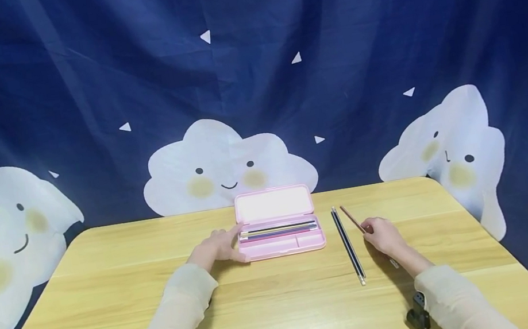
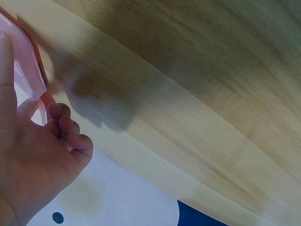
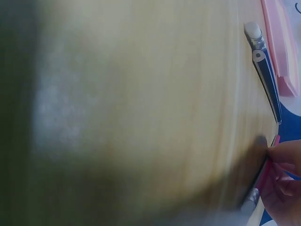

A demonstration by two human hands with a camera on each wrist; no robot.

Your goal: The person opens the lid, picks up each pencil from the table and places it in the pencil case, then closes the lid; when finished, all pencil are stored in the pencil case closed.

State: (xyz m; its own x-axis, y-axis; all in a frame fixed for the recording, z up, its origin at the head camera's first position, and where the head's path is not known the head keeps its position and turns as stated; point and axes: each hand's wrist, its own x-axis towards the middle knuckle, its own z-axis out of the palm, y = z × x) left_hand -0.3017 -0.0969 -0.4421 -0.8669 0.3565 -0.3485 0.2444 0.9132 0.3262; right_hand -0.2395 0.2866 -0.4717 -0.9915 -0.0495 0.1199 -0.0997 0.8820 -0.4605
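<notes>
In the head view a pink pencil case (image 1: 270,249) lies with its lid raised, several pencils (image 1: 280,230) in its long compartment. My left hand (image 1: 217,247) touches the case's left end, thumb by the near corner and forefinger by the far one. Its other fingers curl loosely in the left wrist view (image 2: 75,141). Between thumb and fingers my right hand (image 1: 383,235) pinches a reddish pencil (image 1: 352,218), its tip pointing away; the right wrist view shows its silver-and-white eraser end (image 3: 250,202). Left of that hand, two dark pencils (image 1: 348,246) lie side by side on the table.
The wooden table (image 1: 277,308) ends at a dark blue curtain (image 1: 263,95) printed with white clouds. A small black device (image 1: 418,313) sits at the right wrist. Both small compartments at the front of the case hold nothing visible.
</notes>
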